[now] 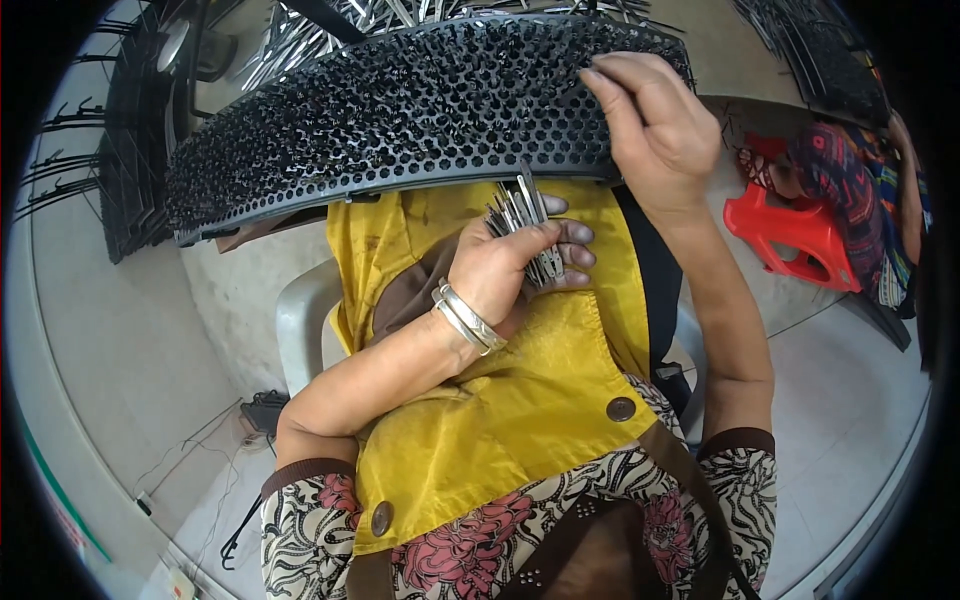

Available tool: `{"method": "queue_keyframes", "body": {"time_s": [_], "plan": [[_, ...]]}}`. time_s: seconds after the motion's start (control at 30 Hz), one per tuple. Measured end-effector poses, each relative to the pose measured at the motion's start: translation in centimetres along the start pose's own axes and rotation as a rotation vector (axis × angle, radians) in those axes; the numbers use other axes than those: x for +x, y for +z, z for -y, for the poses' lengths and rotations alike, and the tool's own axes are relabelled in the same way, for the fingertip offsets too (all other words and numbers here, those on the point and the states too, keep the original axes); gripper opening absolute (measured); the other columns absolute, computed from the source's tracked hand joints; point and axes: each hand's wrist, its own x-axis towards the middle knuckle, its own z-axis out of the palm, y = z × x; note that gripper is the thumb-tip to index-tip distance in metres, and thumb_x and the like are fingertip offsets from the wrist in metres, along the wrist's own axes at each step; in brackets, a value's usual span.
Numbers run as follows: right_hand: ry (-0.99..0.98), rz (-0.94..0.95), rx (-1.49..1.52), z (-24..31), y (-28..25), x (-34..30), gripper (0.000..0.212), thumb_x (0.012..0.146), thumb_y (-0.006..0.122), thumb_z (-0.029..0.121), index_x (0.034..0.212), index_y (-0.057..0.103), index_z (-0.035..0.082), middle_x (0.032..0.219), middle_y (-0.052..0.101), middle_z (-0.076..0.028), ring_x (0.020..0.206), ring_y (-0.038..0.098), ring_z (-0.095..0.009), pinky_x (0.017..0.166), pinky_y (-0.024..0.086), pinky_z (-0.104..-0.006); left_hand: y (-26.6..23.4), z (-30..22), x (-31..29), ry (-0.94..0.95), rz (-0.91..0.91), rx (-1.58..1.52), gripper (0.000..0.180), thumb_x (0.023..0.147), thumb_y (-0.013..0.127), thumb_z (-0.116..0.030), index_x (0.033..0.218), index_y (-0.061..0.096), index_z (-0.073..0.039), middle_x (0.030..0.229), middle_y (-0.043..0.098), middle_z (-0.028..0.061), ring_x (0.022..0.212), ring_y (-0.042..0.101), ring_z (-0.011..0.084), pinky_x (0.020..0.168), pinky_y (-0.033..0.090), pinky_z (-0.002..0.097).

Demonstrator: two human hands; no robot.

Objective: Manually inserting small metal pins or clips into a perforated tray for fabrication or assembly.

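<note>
My left hand (492,268), with two pale bangles at the wrist, is closed round a bundle of slim silvery metal pieces (540,255) in front of my yellow apron (530,370). Their ends stick up past my thumb toward the rack; their exact kind does not show. A wide, curved black rack (400,178) full of round holes stretches across in front of me, many holes filled with small dark glossy pieces. Over its right end my right hand (665,130) is raised, thumb and forefinger pinched together. Whatever sits between those fingertips is hidden or too small to name.
Behind the rack lies a heap of loose metal pieces (400,12). More dark racks (140,140) stand at the far left, with hooked rods beside them. A red plastic stool (790,240) with a seated person in patterned clothes (850,190) is at the right. Thin cables trail on the lower-left floor.
</note>
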Motion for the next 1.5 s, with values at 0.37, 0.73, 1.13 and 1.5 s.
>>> {"method": "queue_keyframes", "body": {"time_s": [0.37, 0.73, 1.13, 1.5], "plan": [[0.281, 0.436, 0.2, 2.7, -1.8, -1.3, 0.021, 0.07, 0.066, 0.002, 0.09, 0.061, -0.002, 0.069, 0.058, -0.008, 0.053, 0.051, -0.01, 0.05, 0.041, -0.0209, 0.1, -0.1, -0.2, 0.022, 0.053, -0.017, 0.017, 0.084, 0.049, -0.004, 0.1, 0.052, 0.002, 0.086, 0.059, 0.0125, 0.071, 0.06, 0.0205, 0.061, 0.051, 0.031], [0.943, 0.51, 0.676, 3.9, -4.3, -1.9, 0.02, 0.074, 0.061, -0.007, 0.094, 0.057, -0.006, 0.077, 0.059, -0.004, 0.07, 0.056, -0.006, 0.063, 0.046, -0.0176, 0.3, -0.2, -0.4, 0.031, 0.158, 0.115, 0.014, 0.085, 0.051, -0.006, 0.095, 0.055, 0.002, 0.08, 0.061, 0.0124, 0.065, 0.06, 0.0194, 0.055, 0.049, 0.0288], [0.397, -0.111, 0.272, 1.9, -1.6, -0.1, 0.02, 0.074, 0.065, -0.004, 0.093, 0.059, -0.003, 0.081, 0.062, -0.005, 0.071, 0.057, -0.006, 0.065, 0.047, -0.0162, 0.2, -0.1, -0.3, 0.004, 0.096, 0.088, 0.017, 0.085, 0.05, -0.007, 0.097, 0.053, 0.006, 0.078, 0.06, 0.0139, 0.064, 0.06, 0.0195, 0.056, 0.05, 0.0295], [-0.298, 0.234, 0.004, -0.1, 1.0, -1.1, 0.021, 0.061, 0.06, -0.012, 0.08, 0.057, -0.005, 0.076, 0.057, -0.014, 0.064, 0.055, -0.026, 0.054, 0.045, -0.0311, 0.0, -0.3, -0.5, -0.032, 0.104, 0.077, 0.02, 0.085, 0.051, -0.007, 0.1, 0.053, 0.006, 0.081, 0.059, 0.0145, 0.068, 0.059, 0.0219, 0.06, 0.048, 0.0322]]}}
